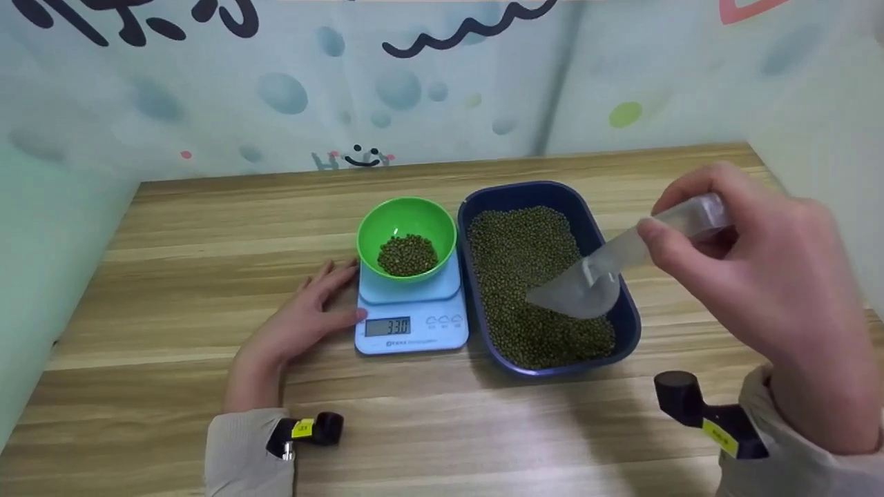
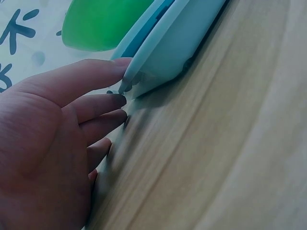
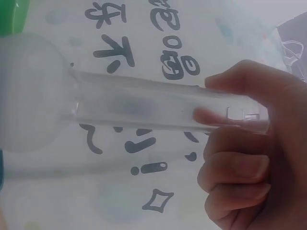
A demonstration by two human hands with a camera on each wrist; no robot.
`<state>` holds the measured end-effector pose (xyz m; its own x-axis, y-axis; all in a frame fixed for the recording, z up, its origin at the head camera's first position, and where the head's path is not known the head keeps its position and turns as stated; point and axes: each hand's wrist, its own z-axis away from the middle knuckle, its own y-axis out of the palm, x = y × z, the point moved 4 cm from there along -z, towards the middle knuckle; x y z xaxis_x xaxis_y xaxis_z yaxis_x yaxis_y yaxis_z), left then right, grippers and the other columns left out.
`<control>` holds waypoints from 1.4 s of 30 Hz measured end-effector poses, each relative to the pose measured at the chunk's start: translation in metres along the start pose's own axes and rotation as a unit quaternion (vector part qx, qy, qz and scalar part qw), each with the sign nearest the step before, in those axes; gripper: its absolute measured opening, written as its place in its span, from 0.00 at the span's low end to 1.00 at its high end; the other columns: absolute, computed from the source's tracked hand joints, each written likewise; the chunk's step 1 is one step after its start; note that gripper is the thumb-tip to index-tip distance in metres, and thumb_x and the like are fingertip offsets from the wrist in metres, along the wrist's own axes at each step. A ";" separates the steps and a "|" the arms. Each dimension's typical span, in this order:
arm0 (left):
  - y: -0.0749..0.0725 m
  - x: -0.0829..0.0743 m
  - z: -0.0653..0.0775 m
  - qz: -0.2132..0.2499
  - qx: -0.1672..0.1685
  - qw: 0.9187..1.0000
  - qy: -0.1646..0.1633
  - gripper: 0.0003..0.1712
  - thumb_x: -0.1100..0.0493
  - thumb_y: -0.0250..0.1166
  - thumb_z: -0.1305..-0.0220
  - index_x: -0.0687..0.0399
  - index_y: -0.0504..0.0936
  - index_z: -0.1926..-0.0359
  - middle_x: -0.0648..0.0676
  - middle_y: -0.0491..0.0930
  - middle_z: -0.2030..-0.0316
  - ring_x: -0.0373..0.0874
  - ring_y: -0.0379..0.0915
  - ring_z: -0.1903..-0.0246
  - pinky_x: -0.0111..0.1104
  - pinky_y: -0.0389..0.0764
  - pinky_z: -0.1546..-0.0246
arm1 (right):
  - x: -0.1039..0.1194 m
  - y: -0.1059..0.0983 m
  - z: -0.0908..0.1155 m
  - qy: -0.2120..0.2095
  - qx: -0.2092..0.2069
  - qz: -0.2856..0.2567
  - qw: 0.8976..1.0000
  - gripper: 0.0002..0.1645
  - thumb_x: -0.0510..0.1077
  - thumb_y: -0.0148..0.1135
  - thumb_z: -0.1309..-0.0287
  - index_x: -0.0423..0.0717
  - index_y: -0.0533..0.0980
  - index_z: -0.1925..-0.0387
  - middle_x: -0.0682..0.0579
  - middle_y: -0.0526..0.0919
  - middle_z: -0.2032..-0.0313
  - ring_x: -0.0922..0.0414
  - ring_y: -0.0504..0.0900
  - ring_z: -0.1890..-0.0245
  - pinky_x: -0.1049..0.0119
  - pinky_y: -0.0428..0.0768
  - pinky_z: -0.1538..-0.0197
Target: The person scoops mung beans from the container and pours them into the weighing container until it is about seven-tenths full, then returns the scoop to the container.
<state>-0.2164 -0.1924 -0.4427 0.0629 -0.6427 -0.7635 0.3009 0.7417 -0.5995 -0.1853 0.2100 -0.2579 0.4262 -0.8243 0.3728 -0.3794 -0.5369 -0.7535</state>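
My right hand [image 1: 794, 269] grips the handle of a translucent plastic scoop [image 1: 580, 283], whose bowl tilts down over the mung beans [image 1: 525, 255] in a dark blue tub [image 1: 630, 324]. In the right wrist view the scoop [image 3: 139, 100] shows thumb and fingers round its handle end. My left hand [image 1: 304, 321] lies on the table with thumb and fingertips at the left edge of a light blue kitchen scale [image 1: 414, 338]. On the scale sits a green bowl [image 1: 407, 217] with a small heap of mung beans [image 1: 407, 255]. The display [image 1: 388, 326] appears to read 33.0.
Everything stands on a wood-grain table [image 1: 207, 276]. The tub is right beside the scale's right side. A printed curtain-like backdrop [image 1: 442, 96] rises behind the table's far edge, and pale walls border both sides.
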 end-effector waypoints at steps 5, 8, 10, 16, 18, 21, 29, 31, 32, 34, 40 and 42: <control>-0.001 -0.001 -0.001 -0.005 -0.001 1.000 -0.004 0.47 0.35 0.64 0.50 0.34 0.55 0.31 0.53 0.36 0.28 0.61 0.21 0.31 0.62 0.31 0.37 | 0.004 0.000 0.000 -0.018 0.006 0.012 1.000 0.06 0.52 0.65 0.50 0.62 0.76 0.69 0.64 0.75 0.82 0.67 0.67 0.87 0.77 0.64 0.84; -0.001 -0.001 -0.001 -0.002 0.001 1.000 -0.011 0.47 0.34 0.64 0.51 0.33 0.55 0.31 0.52 0.34 0.28 0.61 0.21 0.31 0.63 0.31 0.38 | 0.008 0.006 0.000 -0.024 0.031 0.016 0.999 0.06 0.54 0.65 0.50 0.62 0.76 0.69 0.65 0.74 0.84 0.68 0.67 0.88 0.77 0.65 0.84; -0.002 -0.001 -0.001 -0.001 0.002 1.000 -0.013 0.47 0.33 0.63 0.51 0.32 0.55 0.31 0.51 0.34 0.28 0.60 0.21 0.31 0.62 0.31 0.37 | 0.012 0.013 0.000 -0.026 0.059 0.020 0.998 0.08 0.57 0.63 0.49 0.62 0.76 0.69 0.66 0.73 0.85 0.67 0.66 0.89 0.75 0.65 0.85; -0.002 -0.001 -0.001 0.005 0.003 1.000 -0.012 0.47 0.34 0.64 0.51 0.33 0.55 0.31 0.51 0.33 0.28 0.59 0.20 0.31 0.61 0.30 0.37 | 0.024 0.024 -0.001 -0.022 0.122 0.021 0.992 0.07 0.64 0.59 0.48 0.73 0.77 0.68 0.72 0.75 0.84 0.69 0.69 0.89 0.73 0.66 0.86; -0.003 0.000 -0.001 0.006 0.002 1.000 -0.011 0.47 0.34 0.64 0.51 0.33 0.55 0.31 0.51 0.33 0.28 0.59 0.20 0.31 0.61 0.30 0.36 | 0.027 0.023 0.000 -0.013 0.124 0.017 0.992 0.09 0.65 0.59 0.49 0.73 0.77 0.68 0.73 0.76 0.84 0.71 0.70 0.89 0.73 0.68 0.87; -0.002 0.000 -0.001 0.009 0.001 1.000 -0.012 0.47 0.34 0.64 0.51 0.33 0.55 0.31 0.51 0.33 0.28 0.59 0.20 0.31 0.60 0.30 0.36 | 0.029 0.024 -0.001 -0.007 0.120 0.016 0.993 0.11 0.67 0.59 0.51 0.72 0.78 0.68 0.73 0.77 0.84 0.74 0.72 0.88 0.73 0.70 0.86; 0.000 0.001 0.000 0.004 0.002 1.000 -0.008 0.47 0.34 0.64 0.50 0.34 0.55 0.31 0.52 0.35 0.28 0.60 0.21 0.31 0.61 0.30 0.37 | 0.035 0.030 0.000 -0.021 0.106 0.018 0.994 0.11 0.67 0.59 0.51 0.70 0.78 0.71 0.71 0.79 0.82 0.74 0.74 0.86 0.75 0.74 0.82; 0.001 0.001 0.000 0.000 -0.001 1.000 -0.003 0.47 0.35 0.64 0.50 0.35 0.55 0.31 0.53 0.36 0.28 0.61 0.21 0.31 0.61 0.30 0.37 | 0.038 0.032 0.000 -0.031 0.102 0.021 0.994 0.11 0.67 0.59 0.50 0.70 0.78 0.71 0.70 0.79 0.81 0.74 0.74 0.85 0.75 0.74 0.81; 0.001 0.001 0.000 -0.001 -0.002 1.000 -0.001 0.46 0.35 0.64 0.49 0.36 0.56 0.31 0.54 0.36 0.28 0.61 0.22 0.31 0.62 0.30 0.37 | 0.039 0.033 0.001 -0.036 0.101 0.022 0.994 0.12 0.67 0.59 0.50 0.69 0.78 0.70 0.70 0.79 0.81 0.74 0.74 0.85 0.76 0.75 0.80; 0.001 0.001 0.000 -0.002 -0.002 1.000 0.004 0.46 0.36 0.64 0.49 0.37 0.56 0.31 0.55 0.37 0.28 0.62 0.22 0.31 0.62 0.30 0.37 | 0.042 0.035 0.001 -0.049 0.095 0.025 0.994 0.12 0.66 0.59 0.49 0.68 0.79 0.69 0.70 0.80 0.80 0.73 0.74 0.84 0.76 0.75 0.79; 0.000 0.000 0.001 0.002 -0.001 1.000 -0.002 0.47 0.35 0.64 0.50 0.35 0.55 0.31 0.55 0.35 0.28 0.63 0.21 0.31 0.63 0.30 0.38 | 0.047 0.032 0.007 -0.093 0.066 0.044 0.992 0.14 0.62 0.61 0.49 0.61 0.82 0.65 0.66 0.80 0.83 0.72 0.70 0.88 0.79 0.71 0.82; 0.000 -0.001 0.001 0.002 0.001 1.000 -0.003 0.47 0.35 0.64 0.50 0.35 0.56 0.31 0.54 0.35 0.28 0.63 0.21 0.31 0.63 0.30 0.38 | 0.047 0.029 0.013 -0.121 0.055 0.047 0.990 0.12 0.58 0.64 0.50 0.60 0.82 0.65 0.66 0.78 0.85 0.72 0.67 0.89 0.80 0.67 0.85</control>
<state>-0.2157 -0.1915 -0.4420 0.0689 -0.6410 -0.7645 0.3027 0.7436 -0.5962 -0.1659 0.1584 -0.2691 0.5819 -0.7959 0.1670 -0.3409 -0.4252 -0.8384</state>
